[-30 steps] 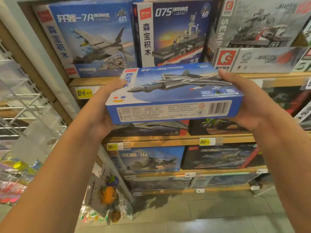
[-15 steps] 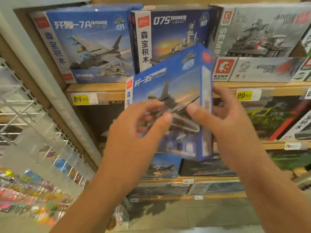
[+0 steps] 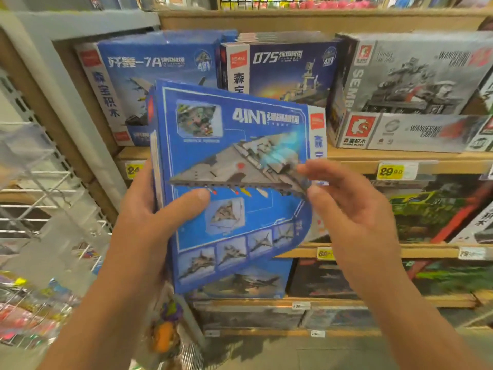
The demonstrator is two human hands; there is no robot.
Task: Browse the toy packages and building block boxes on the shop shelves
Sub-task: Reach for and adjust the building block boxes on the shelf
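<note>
Nearest the camera, the left hand [image 3: 149,212] grips the blue box [image 3: 229,182] upright by its edge, thumb across its back panel; the right hand [image 3: 352,209] hovers beside it, fingers loose, holding nothing. Behind stand shelves [image 3: 373,156] of boxes — gripped one-handed, it could slip.

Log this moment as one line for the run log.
left hand grips blue box | right hand open beside it | box upright, back showing
</note>
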